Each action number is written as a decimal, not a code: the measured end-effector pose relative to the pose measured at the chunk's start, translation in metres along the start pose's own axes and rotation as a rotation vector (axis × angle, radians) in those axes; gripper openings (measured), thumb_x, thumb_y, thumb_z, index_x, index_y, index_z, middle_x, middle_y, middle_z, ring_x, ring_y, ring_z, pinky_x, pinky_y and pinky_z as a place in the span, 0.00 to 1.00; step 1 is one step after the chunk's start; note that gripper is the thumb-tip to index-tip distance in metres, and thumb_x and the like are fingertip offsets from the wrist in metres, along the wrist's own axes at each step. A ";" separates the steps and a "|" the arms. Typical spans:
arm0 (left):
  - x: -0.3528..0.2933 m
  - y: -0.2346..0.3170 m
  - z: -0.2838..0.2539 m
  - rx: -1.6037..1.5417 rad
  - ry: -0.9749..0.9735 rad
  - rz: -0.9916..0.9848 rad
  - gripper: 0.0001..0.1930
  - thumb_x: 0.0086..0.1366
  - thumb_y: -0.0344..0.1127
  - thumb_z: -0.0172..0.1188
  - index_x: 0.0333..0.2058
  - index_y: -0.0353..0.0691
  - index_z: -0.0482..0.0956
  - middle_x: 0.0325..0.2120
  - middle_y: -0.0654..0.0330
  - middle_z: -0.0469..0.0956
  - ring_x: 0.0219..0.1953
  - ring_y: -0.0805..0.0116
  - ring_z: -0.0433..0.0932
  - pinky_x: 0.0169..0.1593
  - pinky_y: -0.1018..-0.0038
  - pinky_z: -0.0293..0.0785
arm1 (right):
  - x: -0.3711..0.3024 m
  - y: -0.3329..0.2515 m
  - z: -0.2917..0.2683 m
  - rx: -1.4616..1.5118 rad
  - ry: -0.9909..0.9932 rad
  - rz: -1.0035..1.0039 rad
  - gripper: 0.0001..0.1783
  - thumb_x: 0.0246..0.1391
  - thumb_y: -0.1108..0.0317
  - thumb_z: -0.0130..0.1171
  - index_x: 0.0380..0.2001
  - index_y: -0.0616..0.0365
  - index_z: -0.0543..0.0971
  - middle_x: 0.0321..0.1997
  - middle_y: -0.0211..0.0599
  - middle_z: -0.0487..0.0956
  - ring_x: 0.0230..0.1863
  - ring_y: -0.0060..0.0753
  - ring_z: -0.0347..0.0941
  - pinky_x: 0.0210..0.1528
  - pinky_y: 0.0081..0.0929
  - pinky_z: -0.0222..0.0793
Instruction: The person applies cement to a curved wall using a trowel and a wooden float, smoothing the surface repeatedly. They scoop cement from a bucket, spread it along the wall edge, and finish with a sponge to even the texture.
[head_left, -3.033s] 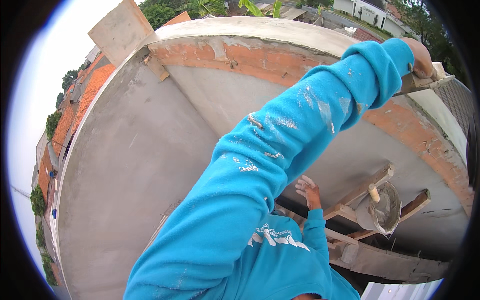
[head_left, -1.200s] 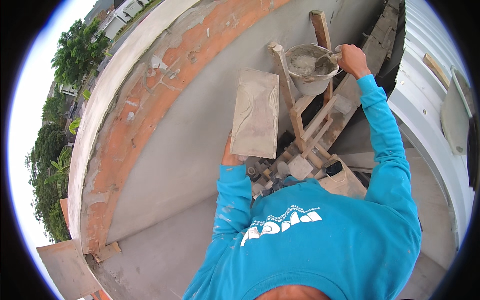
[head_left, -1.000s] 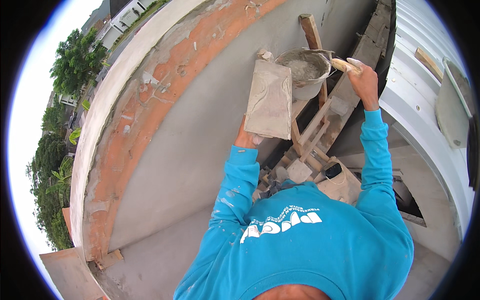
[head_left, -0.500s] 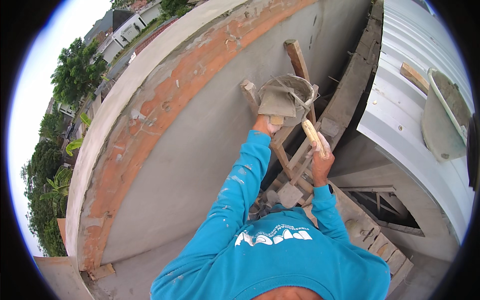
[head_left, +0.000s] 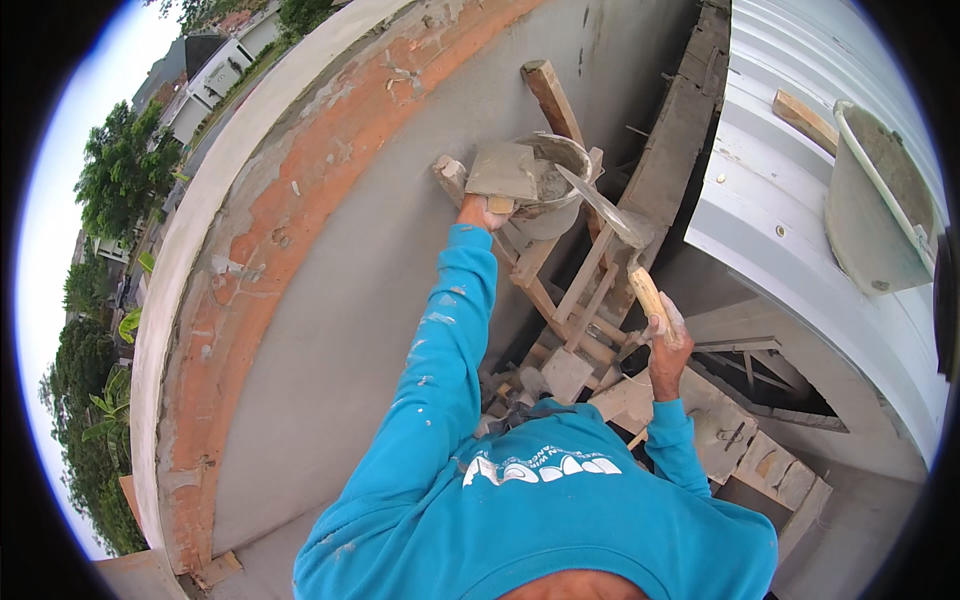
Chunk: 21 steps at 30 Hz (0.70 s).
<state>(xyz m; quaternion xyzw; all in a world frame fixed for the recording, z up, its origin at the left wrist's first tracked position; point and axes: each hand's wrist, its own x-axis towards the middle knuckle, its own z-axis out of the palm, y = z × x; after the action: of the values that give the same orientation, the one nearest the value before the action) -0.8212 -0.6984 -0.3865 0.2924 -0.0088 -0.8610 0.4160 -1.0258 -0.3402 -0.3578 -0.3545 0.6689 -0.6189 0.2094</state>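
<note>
Trowel (head_left: 622,229): drawn rightward since the earlier frame, its tip overlapping the bucket's (head_left: 548,224) right rim in my head view.
Right hand (head_left: 669,347): fingers clamped on the wooden handle.
Hawk (head_left: 503,172): across the left rim, left hand's (head_left: 480,213) fingers gripping beneath.
Handling: I'd keep it level, clearing the tip before lifting.

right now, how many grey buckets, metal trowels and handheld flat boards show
Grey, open-topped buckets: 2
Metal-bladed trowel with pale wooden handle: 1
Handheld flat, four-sided grey board with wooden grip: 1
Total: 4
</note>
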 end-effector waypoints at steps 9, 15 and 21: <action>0.040 0.031 -0.080 1.148 -0.124 0.376 0.17 0.72 0.43 0.47 0.53 0.41 0.71 0.50 0.55 0.77 0.47 0.59 0.78 0.49 0.62 0.78 | 0.013 -0.027 0.021 0.147 -0.292 0.060 0.23 0.60 0.61 0.63 0.54 0.63 0.78 0.46 0.35 0.78 0.35 0.19 0.72 0.34 0.18 0.72; -0.027 -0.001 0.016 0.178 0.243 0.087 0.16 0.73 0.42 0.48 0.52 0.40 0.72 0.50 0.55 0.78 0.47 0.60 0.79 0.49 0.63 0.79 | 0.019 -0.017 0.013 0.011 -0.293 -0.076 0.22 0.59 0.61 0.64 0.53 0.61 0.78 0.45 0.36 0.80 0.39 0.22 0.73 0.41 0.21 0.71; -0.029 0.006 -0.007 0.042 0.037 0.030 0.17 0.71 0.38 0.51 0.54 0.38 0.71 0.51 0.56 0.77 0.50 0.60 0.78 0.51 0.63 0.79 | 0.048 0.010 0.036 -0.065 -0.296 -0.007 0.22 0.60 0.60 0.62 0.54 0.57 0.78 0.44 0.37 0.82 0.40 0.21 0.74 0.44 0.22 0.72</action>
<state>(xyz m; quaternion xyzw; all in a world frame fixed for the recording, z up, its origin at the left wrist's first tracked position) -0.7993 -0.6793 -0.3764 0.3166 -0.0236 -0.8487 0.4229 -1.0336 -0.4004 -0.3653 -0.4508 0.6491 -0.5387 0.2919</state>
